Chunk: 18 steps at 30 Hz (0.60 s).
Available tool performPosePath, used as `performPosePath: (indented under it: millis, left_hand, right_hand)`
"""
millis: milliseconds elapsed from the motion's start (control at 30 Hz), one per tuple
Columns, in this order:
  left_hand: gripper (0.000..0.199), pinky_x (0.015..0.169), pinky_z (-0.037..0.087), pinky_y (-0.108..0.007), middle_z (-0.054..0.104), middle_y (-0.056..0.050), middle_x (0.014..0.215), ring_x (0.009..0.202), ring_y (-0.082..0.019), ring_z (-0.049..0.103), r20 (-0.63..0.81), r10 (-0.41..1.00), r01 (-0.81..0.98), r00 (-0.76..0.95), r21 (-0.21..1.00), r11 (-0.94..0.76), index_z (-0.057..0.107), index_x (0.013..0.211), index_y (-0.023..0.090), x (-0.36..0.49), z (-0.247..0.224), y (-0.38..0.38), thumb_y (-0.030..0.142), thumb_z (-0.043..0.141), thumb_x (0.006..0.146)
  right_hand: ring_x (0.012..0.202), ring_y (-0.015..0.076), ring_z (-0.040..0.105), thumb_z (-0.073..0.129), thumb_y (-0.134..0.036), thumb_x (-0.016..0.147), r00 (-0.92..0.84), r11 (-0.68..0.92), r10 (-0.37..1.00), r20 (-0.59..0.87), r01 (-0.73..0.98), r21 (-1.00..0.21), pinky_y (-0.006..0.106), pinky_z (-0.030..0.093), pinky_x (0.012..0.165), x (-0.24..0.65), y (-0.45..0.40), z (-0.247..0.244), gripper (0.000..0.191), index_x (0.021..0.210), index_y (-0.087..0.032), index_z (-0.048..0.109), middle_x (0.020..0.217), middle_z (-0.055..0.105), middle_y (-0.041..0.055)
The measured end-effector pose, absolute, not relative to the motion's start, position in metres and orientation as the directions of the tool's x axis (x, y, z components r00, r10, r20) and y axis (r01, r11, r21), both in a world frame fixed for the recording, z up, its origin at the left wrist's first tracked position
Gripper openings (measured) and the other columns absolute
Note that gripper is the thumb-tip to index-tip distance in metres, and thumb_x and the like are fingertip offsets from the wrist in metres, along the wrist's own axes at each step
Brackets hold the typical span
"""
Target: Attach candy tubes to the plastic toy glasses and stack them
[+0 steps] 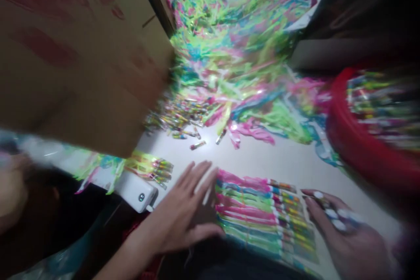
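A row of small printed tubes (292, 212) with pink, green and blue plastic strips (246, 205) lies side by side on the white table. My left hand (179, 210) is at the strips' left end, fingers stretched out and apart, holding nothing. At the tubes' right end, my right hand (356, 238) curls round a few small tubes with white ends (331, 216). Its thumb and forefinger tips come close to the row's edge; blur hides whether they touch. Both hands are somewhat smeared.
Loose tubes (183, 116) and a heap of colourful strips (236, 48) cover the table's back. A red tub (348, 140) full of tubes stands right. Left are a cardboard box (82, 52), a white power bank (136, 192), a small bundle (151, 168) and another person's arm (13, 197).
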<state>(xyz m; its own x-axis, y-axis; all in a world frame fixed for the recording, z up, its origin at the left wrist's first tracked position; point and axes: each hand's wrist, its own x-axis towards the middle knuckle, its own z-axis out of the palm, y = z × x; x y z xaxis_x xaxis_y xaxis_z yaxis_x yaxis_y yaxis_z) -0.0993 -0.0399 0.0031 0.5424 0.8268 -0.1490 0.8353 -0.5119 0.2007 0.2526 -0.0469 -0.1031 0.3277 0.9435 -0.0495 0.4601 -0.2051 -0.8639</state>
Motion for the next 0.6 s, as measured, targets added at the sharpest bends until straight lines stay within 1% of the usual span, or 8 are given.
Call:
performPosePath:
  millis: [33, 133, 200, 267, 367, 433, 500, 600]
  left_hand:
    - [0.121, 0.140, 0.029, -0.055, 0.024, -0.017, 0.181, 0.171, -0.034, 0.020, -0.161, 0.788, 0.800, 0.594, 0.228, -0.555, -0.001, 0.176, 0.019, -0.074, 0.004, -0.043, 0.090, 0.047, 0.091]
    - [0.128, 0.139, 0.027, -0.057, 0.010, -0.023, 0.182, 0.173, -0.038, 0.008, -0.155, 0.711, 0.724, 0.686, 0.248, -0.644, -0.005, 0.176, 0.014, -0.018, -0.006, -0.046, 0.095, 0.040, 0.088]
    - [0.132, 0.140, 0.021, -0.060, 0.004, -0.026, 0.181, 0.172, -0.041, 0.003, -0.148, 0.701, 0.715, 0.697, 0.216, -0.665, -0.007, 0.175, 0.012, 0.002, -0.021, -0.045, 0.094, 0.047, 0.087]
    - [0.141, 0.139, 0.017, -0.063, 0.005, -0.029, 0.180, 0.172, -0.044, 0.003, -0.161, 0.708, 0.726, 0.687, 0.181, -0.663, -0.009, 0.175, 0.012, 0.010, -0.034, -0.041, 0.093, 0.060, 0.081]
    - [0.153, 0.138, 0.016, -0.065, 0.012, -0.032, 0.179, 0.170, -0.048, 0.010, -0.206, 0.712, 0.741, 0.671, 0.147, -0.656, -0.010, 0.175, 0.013, 0.013, -0.044, -0.035, 0.090, 0.074, 0.072]
    - [0.154, 0.137, 0.018, -0.066, 0.021, -0.033, 0.176, 0.168, -0.050, 0.020, -0.239, 0.712, 0.748, 0.660, 0.125, -0.652, -0.008, 0.175, 0.011, 0.013, -0.044, -0.031, 0.087, 0.078, 0.071]
    - [0.148, 0.136, 0.023, -0.064, 0.035, -0.031, 0.171, 0.162, -0.048, 0.032, -0.266, 0.703, 0.746, 0.660, 0.115, -0.657, -0.005, 0.174, 0.009, 0.014, -0.040, -0.027, 0.081, 0.079, 0.076]
    - [0.131, 0.129, 0.037, -0.058, 0.050, -0.027, 0.158, 0.143, -0.041, 0.050, -0.285, 0.678, 0.728, 0.677, 0.123, -0.675, 0.002, 0.172, 0.002, 0.013, -0.031, -0.018, 0.066, 0.077, 0.086]
  right_hand:
    - [0.079, 0.0247, 0.081, 0.074, -0.057, 0.088, 0.327, -0.216, 0.943, -0.063, 0.456, -0.864, 0.023, 0.065, 0.068, 0.255, -0.048, -0.103, 0.035, 0.099, -0.024, 0.084, 0.090, 0.083, 0.0036]
    - [0.083, 0.0224, 0.080, 0.076, -0.055, 0.089, 0.322, -0.222, 0.942, -0.091, 0.398, -0.890, 0.021, 0.064, 0.076, 0.256, -0.049, -0.101, 0.034, 0.102, -0.025, 0.083, 0.093, 0.083, 0.0032]
    - [0.086, 0.0215, 0.079, 0.077, -0.054, 0.091, 0.320, -0.211, 0.942, -0.097, 0.346, -0.914, 0.021, 0.063, 0.080, 0.253, -0.049, -0.098, 0.033, 0.103, -0.024, 0.082, 0.095, 0.082, 0.0034]
    - [0.087, 0.0213, 0.077, 0.076, -0.055, 0.092, 0.320, -0.220, 0.940, -0.117, 0.307, -0.926, 0.022, 0.061, 0.081, 0.248, -0.051, -0.092, 0.034, 0.104, -0.023, 0.081, 0.097, 0.081, 0.0037]
    - [0.093, 0.0214, 0.075, 0.074, -0.055, 0.094, 0.356, -0.264, 0.921, -0.157, 0.276, -0.924, 0.023, 0.058, 0.085, 0.240, -0.052, -0.083, 0.034, 0.104, -0.023, 0.079, 0.100, 0.080, 0.0033]
    - [0.095, 0.0210, 0.074, 0.073, -0.054, 0.094, 0.370, -0.278, 0.913, -0.170, 0.264, -0.924, 0.023, 0.056, 0.087, 0.236, -0.052, -0.077, 0.032, 0.104, -0.024, 0.079, 0.102, 0.079, 0.0026]
    - [0.095, 0.0211, 0.073, 0.073, -0.054, 0.094, 0.370, -0.280, 0.912, -0.175, 0.254, -0.926, 0.024, 0.056, 0.087, 0.235, -0.051, -0.074, 0.031, 0.104, -0.024, 0.079, 0.101, 0.079, 0.0022]
    - [0.095, 0.0220, 0.073, 0.073, -0.054, 0.093, 0.367, -0.282, 0.912, -0.181, 0.245, -0.928, 0.025, 0.055, 0.088, 0.234, -0.050, -0.073, 0.032, 0.103, -0.024, 0.079, 0.100, 0.079, 0.0025]
